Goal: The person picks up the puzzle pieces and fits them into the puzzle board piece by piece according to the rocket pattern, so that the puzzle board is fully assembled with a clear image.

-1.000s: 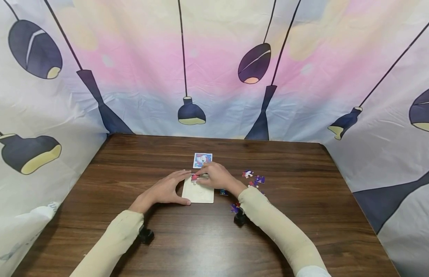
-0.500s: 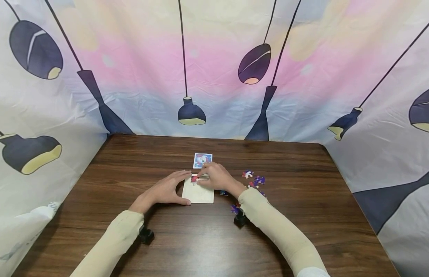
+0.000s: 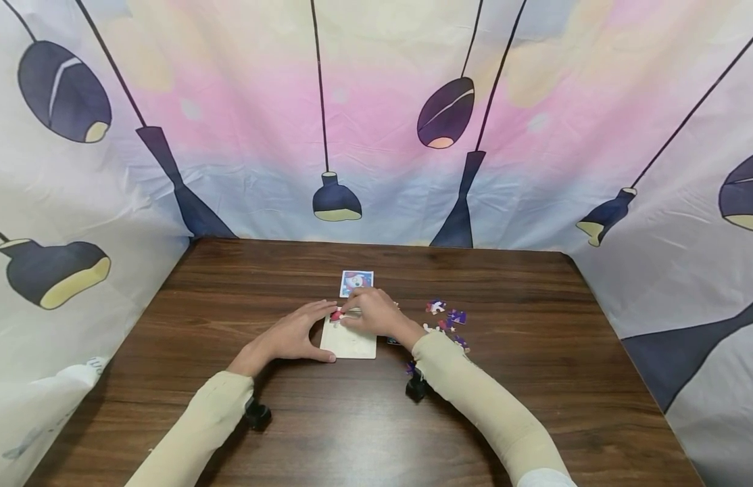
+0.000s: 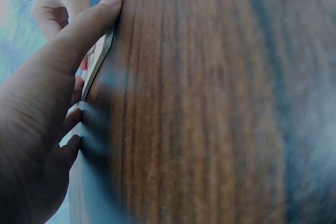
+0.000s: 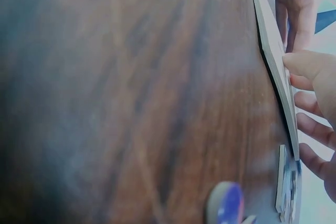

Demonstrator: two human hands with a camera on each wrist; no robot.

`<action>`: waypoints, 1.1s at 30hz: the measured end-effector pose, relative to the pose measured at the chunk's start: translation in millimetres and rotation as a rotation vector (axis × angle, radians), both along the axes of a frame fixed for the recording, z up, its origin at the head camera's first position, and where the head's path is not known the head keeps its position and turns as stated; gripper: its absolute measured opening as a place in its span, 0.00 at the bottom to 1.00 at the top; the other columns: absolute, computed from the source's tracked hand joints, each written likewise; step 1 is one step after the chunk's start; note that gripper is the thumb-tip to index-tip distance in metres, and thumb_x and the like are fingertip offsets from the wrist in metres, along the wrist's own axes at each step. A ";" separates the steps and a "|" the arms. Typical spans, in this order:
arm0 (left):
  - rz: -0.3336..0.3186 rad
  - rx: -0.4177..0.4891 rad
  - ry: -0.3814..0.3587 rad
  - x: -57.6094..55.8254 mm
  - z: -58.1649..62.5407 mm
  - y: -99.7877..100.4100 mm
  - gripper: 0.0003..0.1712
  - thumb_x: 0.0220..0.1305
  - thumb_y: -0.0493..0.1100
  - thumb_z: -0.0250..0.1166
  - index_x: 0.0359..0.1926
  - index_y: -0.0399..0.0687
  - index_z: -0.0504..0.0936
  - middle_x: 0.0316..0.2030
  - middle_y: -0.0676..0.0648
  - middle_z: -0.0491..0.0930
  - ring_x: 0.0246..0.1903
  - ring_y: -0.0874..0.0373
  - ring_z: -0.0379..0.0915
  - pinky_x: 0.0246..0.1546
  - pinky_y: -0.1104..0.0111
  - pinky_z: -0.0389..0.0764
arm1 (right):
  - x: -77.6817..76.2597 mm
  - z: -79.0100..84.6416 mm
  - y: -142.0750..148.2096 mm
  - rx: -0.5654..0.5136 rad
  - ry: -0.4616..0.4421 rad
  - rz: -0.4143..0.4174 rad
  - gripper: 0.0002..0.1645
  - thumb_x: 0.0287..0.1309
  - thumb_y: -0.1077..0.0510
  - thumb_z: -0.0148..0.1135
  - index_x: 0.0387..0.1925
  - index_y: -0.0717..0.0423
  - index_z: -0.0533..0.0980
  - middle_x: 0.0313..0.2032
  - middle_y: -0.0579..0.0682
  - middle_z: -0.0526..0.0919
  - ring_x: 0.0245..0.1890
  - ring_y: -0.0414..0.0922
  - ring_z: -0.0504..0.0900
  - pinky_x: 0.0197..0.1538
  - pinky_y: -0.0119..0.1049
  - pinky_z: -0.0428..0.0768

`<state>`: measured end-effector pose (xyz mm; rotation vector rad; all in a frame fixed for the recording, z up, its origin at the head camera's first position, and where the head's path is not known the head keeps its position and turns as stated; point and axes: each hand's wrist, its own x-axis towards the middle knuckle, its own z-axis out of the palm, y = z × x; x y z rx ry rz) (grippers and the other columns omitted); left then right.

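Observation:
A pale puzzle board [image 3: 355,346] lies flat on the brown table. My left hand [image 3: 291,331] spans its left side with thumb and fingers spread; in the left wrist view the thumb [image 4: 107,4] presses on the board's edge. At the board's far left corner is a red puzzle piece [image 3: 336,316]. My right hand [image 3: 378,312] holds this piece against the board between thumb and index finger, though the contact is partly hidden. The right wrist view shows the right thumb [image 5: 302,62] by the board's edge and the other fingers beyond it.
Behind the board lies a small picture card [image 3: 355,279], partly covered by my right hand. Several loose puzzle pieces [image 3: 457,316] lie to the right, and another purple piece [image 3: 410,367] sits beside my right wrist. A printed curtain [image 3: 376,189] hangs behind the table.
My right hand has moved slightly left, and the red puzzle piece has shifted left with it toward the board's far left corner. My left hand has stayed at the board's left side.

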<state>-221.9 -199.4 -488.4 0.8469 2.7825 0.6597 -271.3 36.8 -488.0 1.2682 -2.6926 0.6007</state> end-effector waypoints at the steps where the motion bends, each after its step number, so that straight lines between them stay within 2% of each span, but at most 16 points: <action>1: 0.000 -0.002 0.002 -0.2 -0.2 0.3 0.66 0.48 0.78 0.72 0.78 0.45 0.62 0.77 0.42 0.60 0.77 0.43 0.53 0.69 0.40 0.64 | 0.0 0.2 -0.1 0.002 0.001 -0.002 0.14 0.64 0.47 0.70 0.46 0.48 0.89 0.44 0.44 0.87 0.43 0.39 0.83 0.47 0.35 0.82; 7: 0.004 -0.001 0.003 -0.3 -0.8 1.2 0.65 0.48 0.77 0.72 0.78 0.46 0.63 0.77 0.42 0.60 0.77 0.42 0.53 0.69 0.40 0.63 | 1.8 4.3 3.9 0.028 -0.016 -0.007 0.15 0.67 0.48 0.66 0.49 0.49 0.88 0.47 0.46 0.87 0.46 0.41 0.83 0.52 0.38 0.82; 13: 0.012 0.010 -0.007 -0.2 -0.1 1.5 0.65 0.46 0.77 0.73 0.78 0.47 0.64 0.77 0.43 0.60 0.77 0.43 0.52 0.69 0.40 0.63 | 5.7 15.8 25.1 0.003 -0.065 -0.032 0.18 0.69 0.48 0.65 0.53 0.51 0.86 0.54 0.49 0.85 0.55 0.46 0.82 0.60 0.44 0.80; 17: 0.016 -0.003 -0.001 0.0 0.1 1.2 0.65 0.46 0.78 0.72 0.78 0.48 0.64 0.77 0.43 0.61 0.76 0.42 0.53 0.69 0.40 0.63 | 8.7 21.4 45.0 -0.019 -0.076 -0.041 0.20 0.69 0.45 0.65 0.56 0.49 0.85 0.57 0.51 0.84 0.58 0.48 0.81 0.62 0.47 0.79; 25: 0.015 0.000 0.013 -0.2 -1.9 0.2 0.66 0.45 0.78 0.73 0.77 0.47 0.64 0.76 0.44 0.61 0.77 0.43 0.53 0.70 0.41 0.64 | 11.5 22.1 93.5 -0.131 -0.049 -0.088 0.24 0.66 0.45 0.68 0.57 0.52 0.84 0.56 0.50 0.85 0.57 0.49 0.82 0.60 0.51 0.80; 33: 0.013 0.002 0.006 -0.8 -1.4 0.2 0.66 0.45 0.78 0.73 0.77 0.47 0.64 0.77 0.44 0.61 0.77 0.43 0.53 0.70 0.41 0.63 | 4.1 17.8 146.0 -0.240 -0.037 -0.180 0.22 0.63 0.48 0.72 0.54 0.56 0.86 0.53 0.53 0.87 0.55 0.52 0.83 0.59 0.52 0.80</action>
